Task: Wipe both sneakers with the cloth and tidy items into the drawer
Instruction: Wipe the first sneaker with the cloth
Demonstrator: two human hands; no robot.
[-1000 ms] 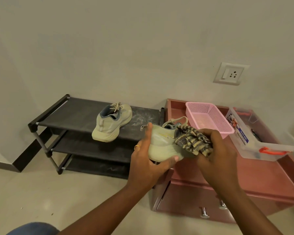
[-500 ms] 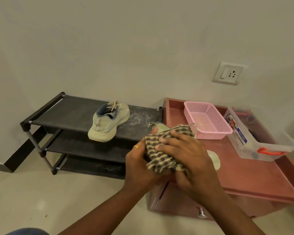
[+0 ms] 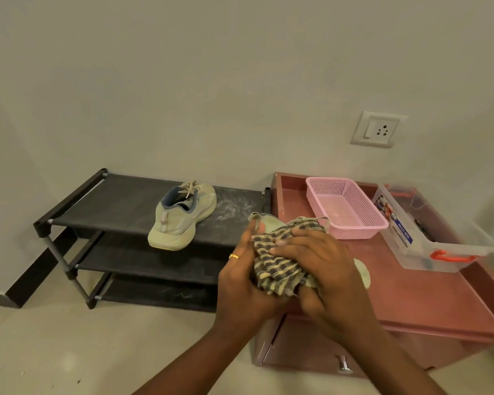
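Pale wall (image 3: 211,81) backs a shoe rack (image 3: 111,206) bearing one sneaker (image 3: 180,220). Reddish surface (image 3: 425,295) carries a clear box (image 3: 439,246) of indistinct items and a pink basket (image 3: 362,226). Above it the left hand (image 3: 240,286) has its grip clasped on the other sneaker (image 3: 268,222); the right hand (image 3: 325,269) clutches the cloth (image 3: 277,266) against it.

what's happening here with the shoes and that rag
A person is wiping a sneaker. The left hand grips the pale held sneaker while the right hand holds a checked cloth wrapped over it, above the edge of the reddish cabinet. The other sneaker sits on the top shelf of the black shoe rack. A pink basket and a clear box stand on the cabinet; its drawer looks shut.
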